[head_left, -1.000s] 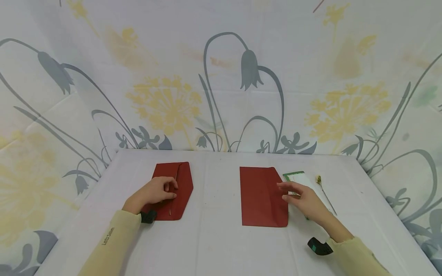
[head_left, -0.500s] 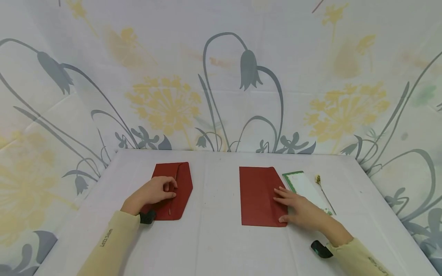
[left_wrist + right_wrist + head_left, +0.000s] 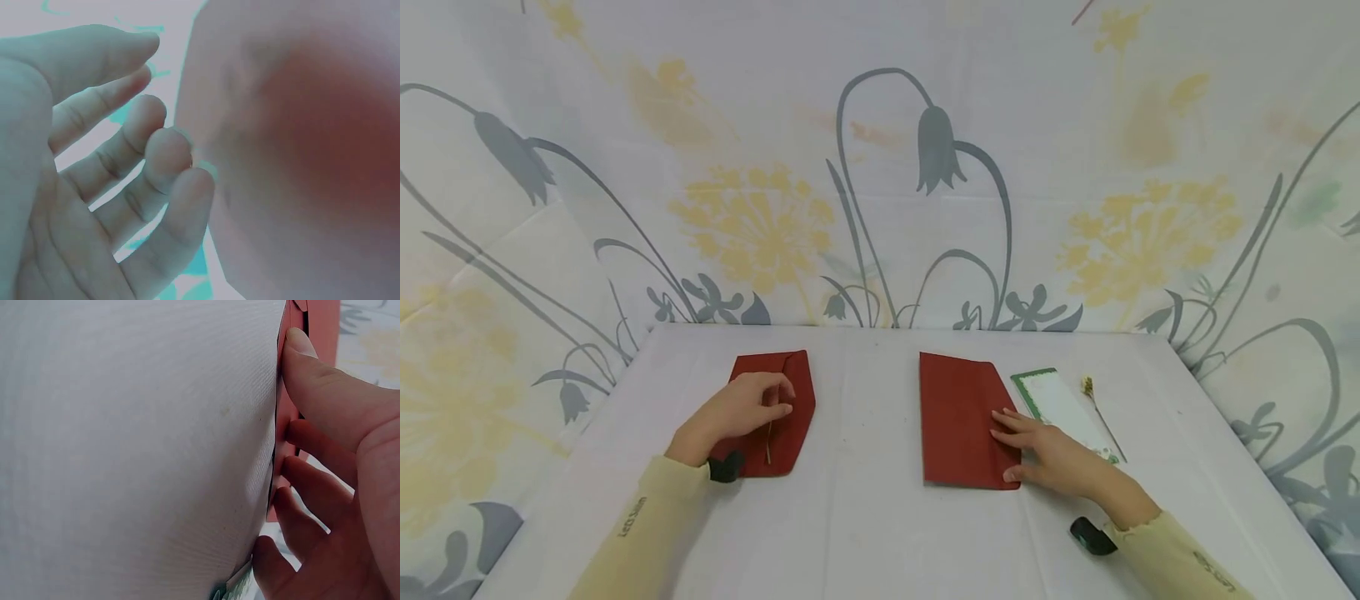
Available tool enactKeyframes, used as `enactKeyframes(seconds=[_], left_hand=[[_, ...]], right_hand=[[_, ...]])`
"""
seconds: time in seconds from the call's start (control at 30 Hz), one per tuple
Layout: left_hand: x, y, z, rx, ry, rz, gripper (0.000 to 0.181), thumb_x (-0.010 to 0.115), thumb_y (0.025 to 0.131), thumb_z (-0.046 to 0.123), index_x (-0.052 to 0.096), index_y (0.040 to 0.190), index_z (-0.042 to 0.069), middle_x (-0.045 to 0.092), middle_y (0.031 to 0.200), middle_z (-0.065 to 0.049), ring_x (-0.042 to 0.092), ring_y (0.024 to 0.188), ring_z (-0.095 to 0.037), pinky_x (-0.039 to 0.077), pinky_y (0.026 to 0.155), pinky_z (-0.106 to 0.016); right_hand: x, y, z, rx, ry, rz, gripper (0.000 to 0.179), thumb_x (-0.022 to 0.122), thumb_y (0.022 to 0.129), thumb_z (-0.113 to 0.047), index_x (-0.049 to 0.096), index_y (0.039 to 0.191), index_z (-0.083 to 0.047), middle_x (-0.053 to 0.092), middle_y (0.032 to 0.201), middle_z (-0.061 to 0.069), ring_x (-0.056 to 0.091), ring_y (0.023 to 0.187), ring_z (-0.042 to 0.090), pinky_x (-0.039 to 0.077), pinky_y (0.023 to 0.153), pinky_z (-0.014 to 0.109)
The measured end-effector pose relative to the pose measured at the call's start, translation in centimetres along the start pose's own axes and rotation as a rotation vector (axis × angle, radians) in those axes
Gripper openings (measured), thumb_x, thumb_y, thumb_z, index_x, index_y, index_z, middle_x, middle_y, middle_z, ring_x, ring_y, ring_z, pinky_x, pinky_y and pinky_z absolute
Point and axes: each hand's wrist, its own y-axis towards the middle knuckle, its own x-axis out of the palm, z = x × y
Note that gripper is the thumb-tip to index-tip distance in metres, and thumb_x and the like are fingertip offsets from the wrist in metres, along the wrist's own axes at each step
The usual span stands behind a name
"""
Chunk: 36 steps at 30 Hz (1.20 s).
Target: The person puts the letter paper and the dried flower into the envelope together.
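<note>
With the right hand laid flat and uncurled on the near right edge of the right envelope, that edge is best pressed down evenly, while the left envelope is steadied under the loosely curled left hand.

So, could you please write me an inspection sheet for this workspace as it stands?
Surface: white table, lightly creased.
Job's things: left envelope, red, with a thin stem lying on it; right envelope, red, flat.
Clutter: green-edged card right of the right envelope; dried sprig beside the card.
Grippers: left hand rests curled on the left envelope, whether it pinches the stem cannot be told; right hand lies with straight fingers at the right envelope's right edge.
Cables: nothing seen.
Surroundings: floral backdrop behind and at both sides.
</note>
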Motion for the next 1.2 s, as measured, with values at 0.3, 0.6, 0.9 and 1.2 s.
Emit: enactKeyframes(seconds=[0.3,0.6,0.9,1.2], left_hand=[[1.5,1.9,2.7,0.125,-0.063,0.017,0.014,0.063,0.094,0.009,0.068,0.108,0.009,0.062,0.095,0.005,0.055,0.087,-0.015,0.048,0.08,-0.035],[4.8,4.9,5.2,0.203,-0.195,-0.066,0.019,0.065,0.096,0.011,0.066,0.114,0.007,0.062,0.095,0.007,0.058,0.089,-0.013,0.049,0.074,-0.03],[7.8,8.0,8.1,0.256,-0.277,-0.157,0.022,0.063,0.097,0.01,0.063,0.119,0.007,0.063,0.093,0.005,0.059,0.088,-0.014,0.049,0.07,-0.029],[9.5,10.8,10.4,0.308,-0.296,-0.199,0.021,0.064,0.097,0.01,0.063,0.117,0.007,0.063,0.092,0.006,0.06,0.086,-0.01,0.051,0.076,-0.025]], right_hand=[[0.0,0.3,-0.2,0.026,0.018,0.0,0.059,0.075,0.089,-0.026,0.056,0.138,0.001,0.037,0.155,0.019,0.032,0.141,0.043,0.041,0.102,0.053],[-0.2,0.2,-0.4,0.043,0.022,-0.018,0.06,0.074,0.09,-0.028,0.054,0.141,-0.003,0.034,0.156,0.017,0.03,0.142,0.044,0.04,0.102,0.055],[-0.2,0.1,-0.5,0.037,-0.013,-0.019,0.059,0.075,0.09,-0.026,0.055,0.14,-0.002,0.036,0.155,0.018,0.031,0.141,0.045,0.041,0.101,0.055],[-0.3,0.3,-0.4,0.027,-0.038,-0.018,0.058,0.074,0.09,-0.026,0.056,0.14,-0.003,0.037,0.154,0.018,0.033,0.14,0.045,0.042,0.1,0.055]])
